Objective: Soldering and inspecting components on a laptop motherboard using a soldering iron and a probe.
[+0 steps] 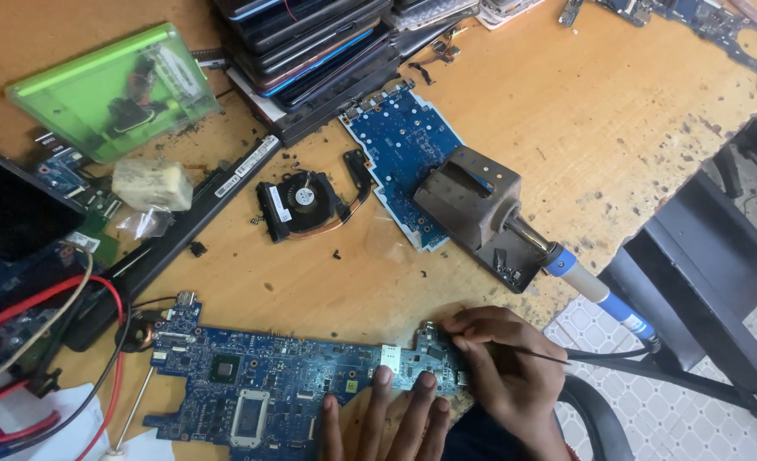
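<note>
Slippage is the main risk to be judged from the head view: a thin dark tool (539, 353) is pinched in the right hand (508, 369) with its tip at the right end of the blue circuit board (293, 384), and if the board were nudged or the tip skidded, small parts near that edge could be scratched or knocked loose. The board is steadied only by the left hand (395, 418), whose fingers (382, 388) are spread apart and laid flat on its lower edge, nothing being gripped; should that pressure be eased, the board could be shifted across the table (583, 102). The fingers of the right hand are drawn together and clamped on the tool, in a pen-like hold. The board lies at the near edge of the table, directly before the person.

A soldering iron (596, 290) is seen resting in its metal stand (479, 213) just above the right hand; its cable could be snagged by the wrist. Red and black wires (109, 341) are looped by the board's left end. A second blue board (400, 145), a small fan (301, 201) and a green plastic case (109, 85) lie farther back.
</note>
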